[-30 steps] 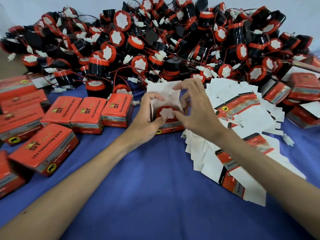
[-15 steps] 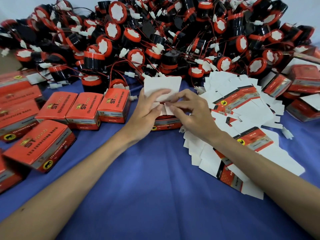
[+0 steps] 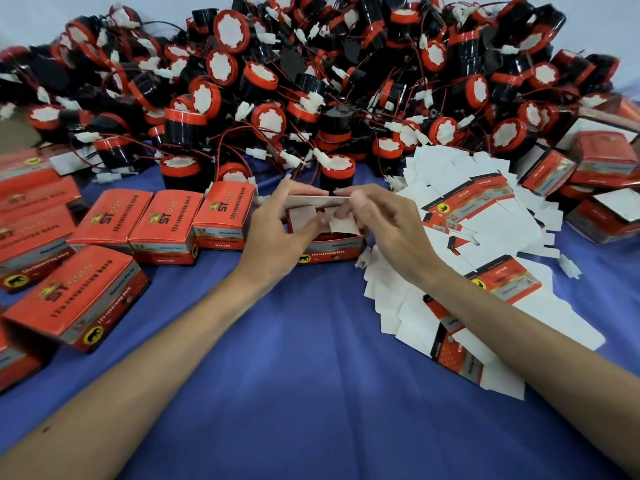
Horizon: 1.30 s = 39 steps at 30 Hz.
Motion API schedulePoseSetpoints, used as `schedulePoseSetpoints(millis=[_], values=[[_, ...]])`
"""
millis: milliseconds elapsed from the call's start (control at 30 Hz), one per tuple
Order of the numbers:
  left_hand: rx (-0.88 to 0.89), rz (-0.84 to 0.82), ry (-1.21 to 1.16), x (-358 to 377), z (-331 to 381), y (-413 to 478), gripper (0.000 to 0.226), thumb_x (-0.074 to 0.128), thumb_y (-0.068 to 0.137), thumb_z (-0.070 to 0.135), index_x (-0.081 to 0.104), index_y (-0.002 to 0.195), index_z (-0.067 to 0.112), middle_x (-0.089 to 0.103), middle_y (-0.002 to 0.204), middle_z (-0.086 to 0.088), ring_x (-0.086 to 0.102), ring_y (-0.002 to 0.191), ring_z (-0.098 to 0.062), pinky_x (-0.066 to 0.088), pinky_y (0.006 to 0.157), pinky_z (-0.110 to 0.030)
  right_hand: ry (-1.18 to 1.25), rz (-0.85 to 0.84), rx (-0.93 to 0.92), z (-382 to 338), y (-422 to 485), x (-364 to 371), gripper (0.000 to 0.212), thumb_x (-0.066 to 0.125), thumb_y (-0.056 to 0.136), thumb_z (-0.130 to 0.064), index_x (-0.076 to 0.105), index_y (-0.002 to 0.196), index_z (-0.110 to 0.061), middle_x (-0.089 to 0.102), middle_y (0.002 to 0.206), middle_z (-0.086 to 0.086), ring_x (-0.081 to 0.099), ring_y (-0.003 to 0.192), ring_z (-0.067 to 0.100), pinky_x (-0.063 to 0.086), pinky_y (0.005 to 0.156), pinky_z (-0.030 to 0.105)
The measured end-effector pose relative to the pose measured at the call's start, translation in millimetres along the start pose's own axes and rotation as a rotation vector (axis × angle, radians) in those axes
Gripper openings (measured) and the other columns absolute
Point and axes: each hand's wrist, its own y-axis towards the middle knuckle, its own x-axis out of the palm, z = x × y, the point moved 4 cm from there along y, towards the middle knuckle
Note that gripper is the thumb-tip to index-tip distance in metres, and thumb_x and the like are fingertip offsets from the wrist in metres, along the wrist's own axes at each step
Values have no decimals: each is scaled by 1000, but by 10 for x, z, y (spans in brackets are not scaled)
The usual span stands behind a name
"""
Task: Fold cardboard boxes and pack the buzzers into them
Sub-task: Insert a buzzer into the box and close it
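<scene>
Your left hand (image 3: 277,230) and right hand (image 3: 388,230) both pinch the raised lid flap (image 3: 311,199) of the open box (image 3: 329,251), which stands on the blue tabletop (image 3: 311,375) just above centre. The buzzers (image 3: 311,81) are heaped at 12 o'clock. Closed boxes (image 3: 166,220) sit at 9 o'clock and flat box blanks (image 3: 485,220) at 3 o'clock.
</scene>
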Motion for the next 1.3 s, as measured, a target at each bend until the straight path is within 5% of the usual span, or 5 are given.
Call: schedulePoseSetpoints(millis=[200, 500, 733, 933, 1300], values=[[81, -58, 75, -16, 23, 9, 46, 63, 84, 38, 66, 116, 6, 68, 111, -4, 62, 104, -6, 48, 88, -18, 54, -20, 30, 25, -13, -21, 20, 59, 94, -15, 66, 112, -16, 70, 98, -5, 67, 93, 5, 53, 74, 19], [124, -168, 182, -66, -26, 30, 41, 68, 86, 31, 63, 123, 13, 61, 119, 10, 52, 113, 10, 39, 97, -11, 19, -21, 6, 46, -4, -26, 29, 69, 86, -11, 66, 115, -10, 70, 102, 0, 69, 95, 7, 55, 79, 20], [232, -209, 296, -51, -27, 28, 37, 59, 92, 20, 61, 125, 3, 59, 130, -2, 53, 126, -14, 40, 108, -30, -213, 54, -129, 5, -36, -24, 28, 73, 83, -7, 69, 110, 0, 72, 99, 7, 63, 75, 16, 50, 72, 16], [337, -234, 441, -38, -59, 1, 46, 55, 94, 30, 57, 130, 1, 53, 135, -1, 48, 128, -15, 30, 110, -17, -362, 74, -254, -34, -43, -3, 30, 74, 80, -6, 69, 108, 4, 74, 94, 13, 47, 70, -4, 40, 71, 6], [371, -116, 563, -33, -68, 29, 37, 61, 92, 11, 60, 127, -1, 61, 130, -11, 54, 124, -27, 35, 110, -31, -746, 24, -437, -47, -104, 128, 36, 68, 87, -13, 65, 122, -2, 73, 99, 10, 56, 76, 33, 53, 67, 42]])
